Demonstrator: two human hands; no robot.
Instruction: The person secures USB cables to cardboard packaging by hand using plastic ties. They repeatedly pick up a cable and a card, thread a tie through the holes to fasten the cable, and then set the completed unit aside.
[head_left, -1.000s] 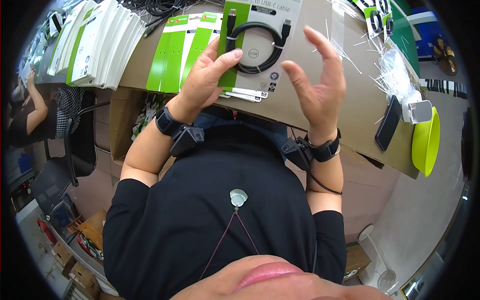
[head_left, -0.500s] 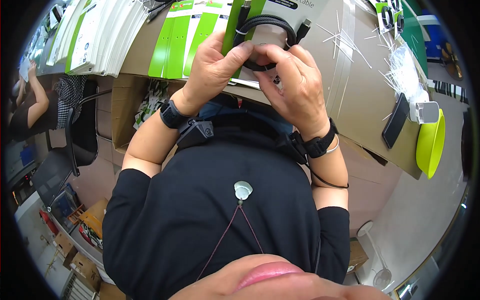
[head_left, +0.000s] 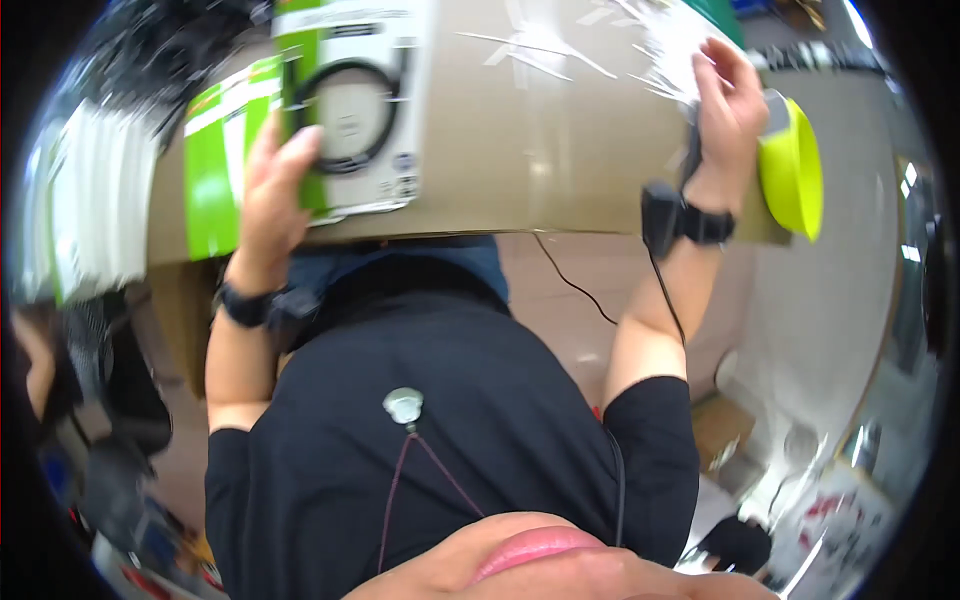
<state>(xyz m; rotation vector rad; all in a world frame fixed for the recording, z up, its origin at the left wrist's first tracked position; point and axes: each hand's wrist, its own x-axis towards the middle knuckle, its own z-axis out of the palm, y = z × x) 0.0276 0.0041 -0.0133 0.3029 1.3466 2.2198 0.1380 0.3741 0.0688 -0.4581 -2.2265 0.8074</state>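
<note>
My left hand [head_left: 270,195] grips a green and white packaging card [head_left: 345,195] by its left edge, thumb on the front. A black cable [head_left: 385,125] lies coiled in a ring on that card, with white ties at its sides and both ends pointing away from me. More green and white cards [head_left: 220,160] lie beside and under the hand. Far to the right, my right hand [head_left: 730,115] is at a pile of thin white ties [head_left: 672,45]. Its fingers are bent in a pinch; blur hides what is between them.
A stack of white cards [head_left: 95,200] stands at the left edge of the brown table [head_left: 560,190]. A few loose ties [head_left: 540,65] lie on the table. A yellow-green bin [head_left: 795,170] hangs by the right edge. Dark cables [head_left: 160,50] are heaped at far left.
My right hand has left the coiled cable and moved right to the white ties. My left hand keeps hold of the card, now lower on the table. The view has shifted right.
</note>
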